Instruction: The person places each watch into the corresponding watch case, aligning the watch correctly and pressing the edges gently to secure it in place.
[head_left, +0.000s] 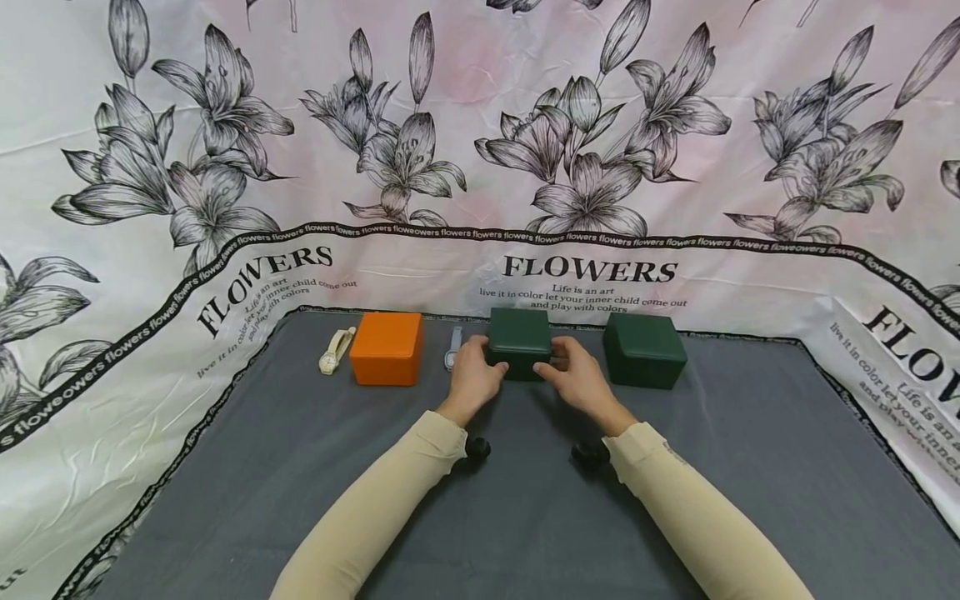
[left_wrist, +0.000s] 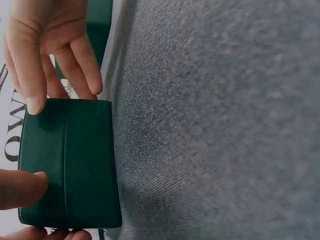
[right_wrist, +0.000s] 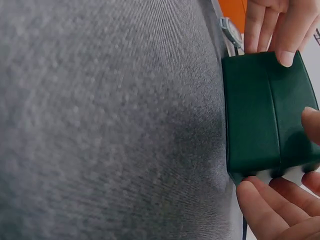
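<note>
The head view alone takes in the two cream sleeves (head_left: 375,508), nearest, reaching over the grey cloth-covered tabletop (head_left: 525,533), with a small black device (head_left: 477,450) beside each wrist. Beyond the cuffs, the left hand (head_left: 475,371) and right hand (head_left: 581,375) hold the middle green box (head_left: 520,333) from its two sides; the box stands near the far edge of the tabletop. Each hand is partly open, bent round a front corner, with its thumb on the front and its fingers along the side. The wrist views add the seam between lid and base, pressed closed across the front. The left wrist view catches the right-hand green box (head_left: 645,354) behind the right hand; the right wrist view instead catches the orange box (head_left: 387,346) and the blue-grey watch (head_left: 453,354), which lies between orange and middle boxes. Only the head view shows the cream watch (head_left: 332,357), left of the orange box. Farthest back, the lily-printed cloth (head_left: 420,271) reads "FLOWERS", with "Life is an art", "live it in color let your inner child come out" and "and play with colors" beneath, under a black band repeating "flowers".
</note>
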